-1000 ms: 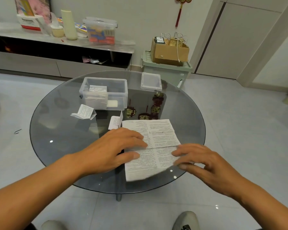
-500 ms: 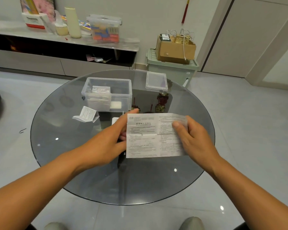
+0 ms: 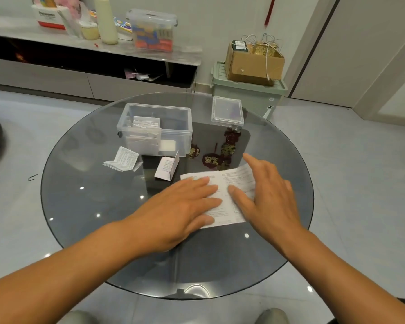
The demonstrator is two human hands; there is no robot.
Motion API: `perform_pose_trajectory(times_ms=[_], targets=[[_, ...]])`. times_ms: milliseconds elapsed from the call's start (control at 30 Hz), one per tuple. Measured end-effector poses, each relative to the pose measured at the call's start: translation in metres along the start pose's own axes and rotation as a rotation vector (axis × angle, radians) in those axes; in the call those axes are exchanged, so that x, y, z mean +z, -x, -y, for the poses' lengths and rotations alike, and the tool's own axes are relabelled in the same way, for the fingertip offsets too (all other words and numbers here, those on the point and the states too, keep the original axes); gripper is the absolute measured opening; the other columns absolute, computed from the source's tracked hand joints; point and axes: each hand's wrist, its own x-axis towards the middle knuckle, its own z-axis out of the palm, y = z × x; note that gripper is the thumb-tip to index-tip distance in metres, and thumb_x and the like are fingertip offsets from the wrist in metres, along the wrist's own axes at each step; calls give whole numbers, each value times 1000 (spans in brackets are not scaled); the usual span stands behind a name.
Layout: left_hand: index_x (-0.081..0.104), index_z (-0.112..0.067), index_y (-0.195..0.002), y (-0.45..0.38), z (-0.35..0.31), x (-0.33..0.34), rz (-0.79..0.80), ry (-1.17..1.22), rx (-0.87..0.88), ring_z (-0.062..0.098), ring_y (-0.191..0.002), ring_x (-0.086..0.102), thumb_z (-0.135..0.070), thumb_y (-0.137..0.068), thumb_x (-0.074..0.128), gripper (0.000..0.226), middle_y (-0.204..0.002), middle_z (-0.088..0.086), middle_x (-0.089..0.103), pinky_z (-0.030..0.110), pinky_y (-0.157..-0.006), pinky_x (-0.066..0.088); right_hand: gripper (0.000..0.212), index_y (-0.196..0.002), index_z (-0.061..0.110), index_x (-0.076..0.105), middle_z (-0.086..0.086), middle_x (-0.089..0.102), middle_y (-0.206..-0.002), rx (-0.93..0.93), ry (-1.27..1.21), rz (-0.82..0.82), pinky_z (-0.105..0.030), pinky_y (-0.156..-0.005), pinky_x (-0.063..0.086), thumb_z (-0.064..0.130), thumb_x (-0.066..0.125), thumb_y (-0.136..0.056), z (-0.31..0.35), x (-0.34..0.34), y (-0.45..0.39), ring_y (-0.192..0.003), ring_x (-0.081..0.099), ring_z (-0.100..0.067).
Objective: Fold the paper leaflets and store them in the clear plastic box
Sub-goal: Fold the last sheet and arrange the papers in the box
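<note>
While both hands lie flat with straight fingers, neither one grasps anything: the left hand (image 3: 180, 206) presses its palm and fingers on the near-left part of the leaflet (image 3: 229, 195), and the right hand (image 3: 264, 197) presses on its right part, the thumb stretched across the sheet and the forefinger reaching past the far edge. This leaflet is thin white paper covered in small black print, folded to a rough rectangle, lying flat on the table (image 3: 91, 195) at its near right. Its long axis runs from the near edge away from the person, leaning slightly to the right; a crease line runs along that axis between the two hands.

That table is a round top of dark smoked glass, smooth and glossy, with small lamp reflections. Just left of the pressed sheet a small folded leaflet (image 3: 167, 167) stands propped like a tent, and farther left another folded one (image 3: 124, 159) lies loosely sprung open. Behind them stands the box (image 3: 173, 136), rectangular, clear plastic, open on top, with folded papers stacked inside its left half. Its flat clear lid (image 3: 227, 111) lies apart to the right, near the far rim. Red and gold ornaments show through the glass between the box and the hands.
</note>
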Motion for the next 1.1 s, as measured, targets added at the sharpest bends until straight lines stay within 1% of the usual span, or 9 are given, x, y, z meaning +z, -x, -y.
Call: perform_pose_trajectory(times_ms=[100, 200, 300, 400, 567, 767, 833, 967, 1100], targets=[[13, -39, -161, 4, 1, -4, 144, 23, -75, 1, -154, -6, -81, -93, 15, 80, -169, -16, 2, 33, -127, 4, 68, -157, 38, 26, 4, 26, -164, 17, 45, 55, -44, -120, 25, 58, 54, -98, -4, 3, 3, -146, 33, -18], [7, -41, -161, 5, -2, -13, 176, 6, -104, 2, -154, -7, -87, -88, 23, 88, -168, -19, -4, 30, -127, 2, 52, -153, 34, 38, 1, 26, -165, 105, 75, 47, -46, -121, 24, 45, 51, -104, -14, 0, 0, -146, 35, -22], [37, -34, -155, 1, -2, -16, 35, -58, -38, 12, -149, 29, -74, -96, 31, 71, -164, -11, 29, 30, -121, 27, 37, -142, 31, 56, 1, 35, -161, 103, 64, 28, -45, -117, 29, 36, 52, -105, -22, -3, 1, -142, 39, -23], [64, -26, -130, -2, -3, -18, -85, -159, 67, 17, -117, 61, -57, -97, 30, 56, -135, -6, 61, 34, -93, 56, 36, -132, 33, 65, 8, 44, -153, -3, -21, 67, -38, -113, 31, 47, 56, -101, -22, -7, 6, -136, 41, -14], [65, -27, -115, -5, -4, -19, -165, -132, 65, 16, -95, 64, -37, -96, 38, 34, -110, -8, 66, 33, -74, 54, 73, -141, 49, 51, 23, 25, -160, -196, -30, 321, -33, -115, 24, 84, 56, -78, -22, -17, 14, -141, 26, -3], [56, -47, -123, 1, 0, -22, -233, 298, -211, 0, -76, 61, -32, -99, 57, 28, -90, -23, 64, 25, -69, 49, 54, -143, 42, 51, 22, 57, -140, -253, -70, 192, -25, -109, 35, 43, 72, -93, -24, -20, 17, -119, 40, 5], [44, -56, -130, 4, 1, -27, -150, 375, -200, 4, -81, 60, -44, -94, 62, 42, -101, -25, 62, 27, -72, 51, 49, -138, 40, 58, 21, 66, -124, -205, -124, 142, -21, -99, 43, 27, 74, -94, -25, -21, 15, -106, 46, 4], [14, -60, -149, 7, -2, -28, -46, 152, -138, -4, -113, 43, -84, -69, 64, 97, -126, -34, 45, 25, -97, 39, 34, -121, 47, 68, 23, 71, -113, -22, -455, 179, -20, -88, 54, 38, 77, -90, -25, -22, 10, -107, 63, 4], [22, -58, -146, 0, -1, -15, -223, 292, -268, 4, -102, 52, -58, -87, 68, 75, -111, -24, 53, 32, -91, 47, 53, -130, 49, 56, 16, 65, -117, 136, -498, 151, -37, -95, 57, 47, 81, -84, -21, -16, 7, -105, 64, -8]])
